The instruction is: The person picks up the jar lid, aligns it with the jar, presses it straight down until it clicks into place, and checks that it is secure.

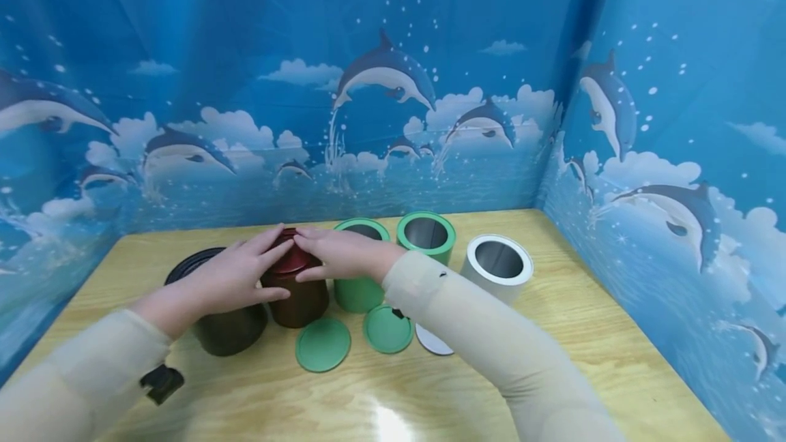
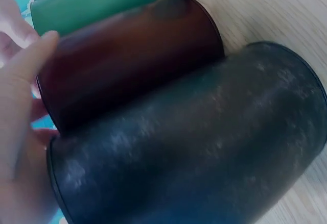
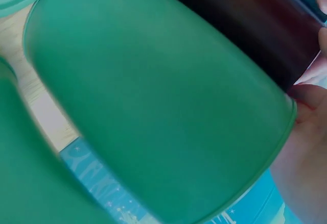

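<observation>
A dark red can (image 1: 302, 302) stands on the wooden table (image 1: 583, 333) between a black can (image 1: 228, 329) and a green can (image 1: 358, 294). Its red lid (image 1: 292, 259) sits on top, and both hands lie on it. My left hand (image 1: 242, 275) covers the lid from the left with nearly straight fingers, thumb against the can's front. My right hand (image 1: 338, 254) reaches over the green can, fingers laid flat on the lid. The left wrist view shows the red can (image 2: 127, 60) beside the black can (image 2: 204, 147). The right wrist view shows the green can (image 3: 153, 96) close up.
A second open green can (image 1: 426, 234) and an open white can (image 1: 497, 264) stand to the right. Two green lids (image 1: 322, 344) (image 1: 387, 328) and a white lid (image 1: 432, 341) lie flat in front. Blue dolphin-print walls (image 1: 663, 155) close in the back and both sides.
</observation>
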Available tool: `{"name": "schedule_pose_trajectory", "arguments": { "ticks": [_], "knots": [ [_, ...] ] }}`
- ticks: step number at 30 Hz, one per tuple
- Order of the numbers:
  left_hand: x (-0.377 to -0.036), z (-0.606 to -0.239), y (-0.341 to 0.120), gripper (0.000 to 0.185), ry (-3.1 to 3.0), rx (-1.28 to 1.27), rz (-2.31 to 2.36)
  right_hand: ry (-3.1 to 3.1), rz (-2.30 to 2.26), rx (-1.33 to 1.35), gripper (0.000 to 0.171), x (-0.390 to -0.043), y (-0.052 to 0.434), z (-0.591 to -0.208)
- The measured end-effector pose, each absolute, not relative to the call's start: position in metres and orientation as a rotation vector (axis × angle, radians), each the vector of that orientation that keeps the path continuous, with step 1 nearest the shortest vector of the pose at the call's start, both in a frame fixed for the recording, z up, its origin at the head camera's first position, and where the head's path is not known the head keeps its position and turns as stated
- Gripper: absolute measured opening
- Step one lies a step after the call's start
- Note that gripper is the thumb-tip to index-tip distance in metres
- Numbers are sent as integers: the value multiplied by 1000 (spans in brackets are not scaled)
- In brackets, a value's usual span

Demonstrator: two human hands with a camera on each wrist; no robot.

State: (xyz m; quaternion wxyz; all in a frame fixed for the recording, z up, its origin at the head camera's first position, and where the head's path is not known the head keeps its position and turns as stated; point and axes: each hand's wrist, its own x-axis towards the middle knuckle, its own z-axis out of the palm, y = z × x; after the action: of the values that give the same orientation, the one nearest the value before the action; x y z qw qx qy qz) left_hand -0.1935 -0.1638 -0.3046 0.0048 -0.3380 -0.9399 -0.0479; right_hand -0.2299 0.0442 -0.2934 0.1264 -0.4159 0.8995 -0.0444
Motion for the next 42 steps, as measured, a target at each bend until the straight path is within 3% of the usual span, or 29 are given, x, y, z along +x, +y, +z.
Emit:
{"name": "schedule_pose_trajectory", "arguments": {
  "ticks": [4, 42],
  "knots": [
    [-193, -309, -160, 84, -3014, -1004, -36, 2607, -103, -1212, 76, -228, 39, -295],
    [-196, -310, -158, 82, -2928, -984, 48, 2724, 185, -1172, 73, -224, 30, -301]
  ]
}}
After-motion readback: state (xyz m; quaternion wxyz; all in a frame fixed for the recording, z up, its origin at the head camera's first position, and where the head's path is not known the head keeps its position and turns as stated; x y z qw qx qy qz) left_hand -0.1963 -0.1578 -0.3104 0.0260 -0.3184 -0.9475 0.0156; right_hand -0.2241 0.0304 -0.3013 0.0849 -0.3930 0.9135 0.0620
